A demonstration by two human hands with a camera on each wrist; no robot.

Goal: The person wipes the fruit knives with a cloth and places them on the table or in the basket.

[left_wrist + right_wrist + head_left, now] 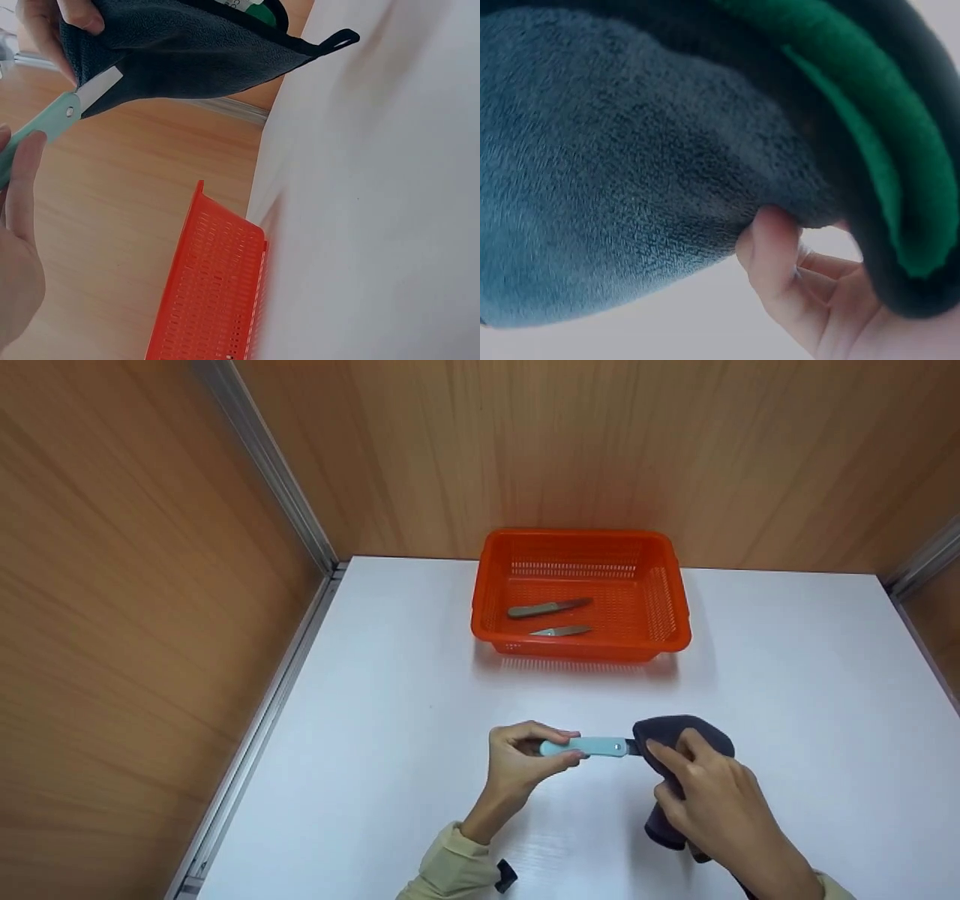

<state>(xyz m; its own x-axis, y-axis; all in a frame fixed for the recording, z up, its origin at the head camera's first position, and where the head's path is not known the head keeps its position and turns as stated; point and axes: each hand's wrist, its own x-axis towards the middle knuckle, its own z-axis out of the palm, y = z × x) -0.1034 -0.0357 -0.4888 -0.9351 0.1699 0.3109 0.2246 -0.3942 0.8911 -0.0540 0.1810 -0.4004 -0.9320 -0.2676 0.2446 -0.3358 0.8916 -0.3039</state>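
Observation:
My left hand (517,757) pinches the light blue handle of a small knife (600,746) between thumb and fingers, its blade pointing right. A dark grey-blue cloth (679,729) hangs from my right hand (716,787), whose thumb and fingers pinch it beside the blade. In the left wrist view, part of the blade (101,86) shows bare next to the handle, and the cloth (195,60) lies behind it. Green lining (922,217) shows along a fold of the cloth in the right wrist view.
An orange-red plastic basket (581,648) stands at the back of the white table (390,697), near the wooden panel. Inside it lie a knife with a greenish handle (532,610) and a second knife (566,630), partly hidden by the front rim. Another wooden panel (150,585) rises on the left.

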